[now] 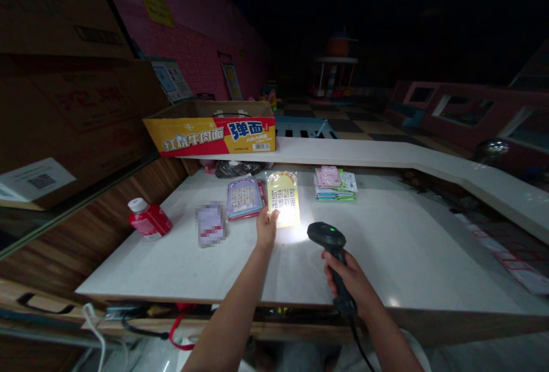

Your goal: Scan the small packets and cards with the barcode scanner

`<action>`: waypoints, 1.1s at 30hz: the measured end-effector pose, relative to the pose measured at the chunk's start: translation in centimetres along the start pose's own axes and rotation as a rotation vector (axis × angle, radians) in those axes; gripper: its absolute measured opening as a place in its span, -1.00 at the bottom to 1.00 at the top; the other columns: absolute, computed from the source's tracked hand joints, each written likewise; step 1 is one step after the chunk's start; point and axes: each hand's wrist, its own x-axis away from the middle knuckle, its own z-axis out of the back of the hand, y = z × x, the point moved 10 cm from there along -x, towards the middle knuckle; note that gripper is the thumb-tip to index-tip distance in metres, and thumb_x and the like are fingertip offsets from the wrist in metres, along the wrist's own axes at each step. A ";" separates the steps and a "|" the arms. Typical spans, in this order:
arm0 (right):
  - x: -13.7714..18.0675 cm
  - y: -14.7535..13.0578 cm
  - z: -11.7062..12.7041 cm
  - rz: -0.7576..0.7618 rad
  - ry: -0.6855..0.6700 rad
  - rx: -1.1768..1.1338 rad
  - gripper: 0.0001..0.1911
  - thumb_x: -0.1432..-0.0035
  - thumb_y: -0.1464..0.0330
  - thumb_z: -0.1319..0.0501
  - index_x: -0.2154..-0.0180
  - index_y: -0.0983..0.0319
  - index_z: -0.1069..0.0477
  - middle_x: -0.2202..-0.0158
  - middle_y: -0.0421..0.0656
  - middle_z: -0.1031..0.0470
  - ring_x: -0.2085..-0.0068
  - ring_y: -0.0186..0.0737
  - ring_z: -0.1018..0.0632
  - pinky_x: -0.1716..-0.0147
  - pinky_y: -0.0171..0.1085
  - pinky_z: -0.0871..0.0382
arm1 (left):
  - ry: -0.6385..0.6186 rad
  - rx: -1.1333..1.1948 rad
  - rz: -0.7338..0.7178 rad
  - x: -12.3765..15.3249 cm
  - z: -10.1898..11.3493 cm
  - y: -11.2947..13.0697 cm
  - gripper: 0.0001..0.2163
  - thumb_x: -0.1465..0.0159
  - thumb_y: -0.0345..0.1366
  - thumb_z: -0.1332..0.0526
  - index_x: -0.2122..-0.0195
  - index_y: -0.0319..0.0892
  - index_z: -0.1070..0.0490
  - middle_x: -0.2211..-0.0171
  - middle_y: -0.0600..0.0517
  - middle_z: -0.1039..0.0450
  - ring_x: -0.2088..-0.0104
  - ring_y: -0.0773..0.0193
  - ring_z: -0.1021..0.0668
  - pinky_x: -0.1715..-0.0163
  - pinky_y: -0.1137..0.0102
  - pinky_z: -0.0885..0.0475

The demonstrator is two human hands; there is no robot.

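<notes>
My left hand (267,228) pinches the lower left edge of a yellow sticker packet (283,200) in clear wrapping, tilted up a little from the white counter. In my right hand (349,274) is a black barcode scanner (328,236), gripped round its handle, with a green light lit on top. Its head points left toward the packet, and a bright patch falls on the packet and counter there. Just left of the yellow packet lies a stack of purple and red packets (243,197). To the right, a pile of pink, green and white packets (334,184) rests apart.
A red bottle with a white cap (150,218) and a pixelated purple packet (211,224) are on the counter's left side. A yellow and red carton (218,131) stands on the raised white ledge (364,153) behind. Large brown boxes (77,97) are stacked at far left.
</notes>
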 end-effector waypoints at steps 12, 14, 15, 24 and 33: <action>-3.4 -1.6 3.8 0.083 0.032 -0.203 -0.43 0.11 -0.04 -0.38 0.21 0.23 -0.39 0.62 -0.32 -0.35 0.71 -0.43 -0.31 0.76 -0.42 -0.16 | -0.022 0.147 0.071 0.2 -0.4 0.0 -0.55 -0.01 0.01 -0.39 0.23 -0.25 -0.46 0.21 -0.12 -0.58 0.23 0.12 -0.60 0.20 0.27 -0.49; -4.7 -2.0 5.6 0.101 0.028 -0.313 -0.46 0.10 -0.02 -0.39 0.23 0.23 -0.40 0.61 -0.32 -0.35 0.70 -0.44 -0.30 0.75 -0.42 -0.16 | -0.031 0.176 0.106 0.3 -0.5 -0.1 -0.54 0.02 -0.02 -0.42 0.22 -0.24 -0.44 0.24 -0.10 -0.59 0.27 0.14 -0.60 0.24 0.29 -0.50; -5.3 -2.0 6.5 0.110 0.039 -0.360 -0.47 0.10 -0.01 -0.39 0.23 0.23 -0.40 0.61 -0.31 -0.34 0.69 -0.44 -0.29 0.74 -0.43 -0.16 | -0.038 0.195 0.132 0.4 -0.7 -0.2 -0.52 0.04 -0.03 -0.43 0.20 -0.24 -0.43 0.25 -0.09 -0.59 0.29 0.14 -0.61 0.26 0.29 -0.50; -6.3 -1.2 9.1 0.146 0.031 -0.598 -0.56 0.07 0.05 -0.40 0.28 0.22 -0.41 0.58 -0.35 -0.23 0.65 -0.47 -0.19 0.71 -0.46 -0.15 | -0.201 -0.040 0.207 0.8 -2.3 -1.4 -0.60 0.03 -0.09 -0.41 0.24 -0.25 -0.52 0.36 -0.07 -0.56 0.41 0.18 -0.57 0.36 0.29 -0.48; -6.6 -1.3 9.1 0.149 0.015 -0.599 -0.54 0.10 0.05 -0.41 0.28 0.23 -0.41 0.59 -0.35 -0.25 0.65 -0.49 -0.20 0.71 -0.47 -0.12 | -0.254 -0.985 -0.313 4.6 -4.2 6.0 -0.76 -0.22 -0.17 -0.21 0.16 -0.11 -0.56 0.13 -0.13 -0.44 0.06 0.03 -0.45 -0.01 0.13 -0.33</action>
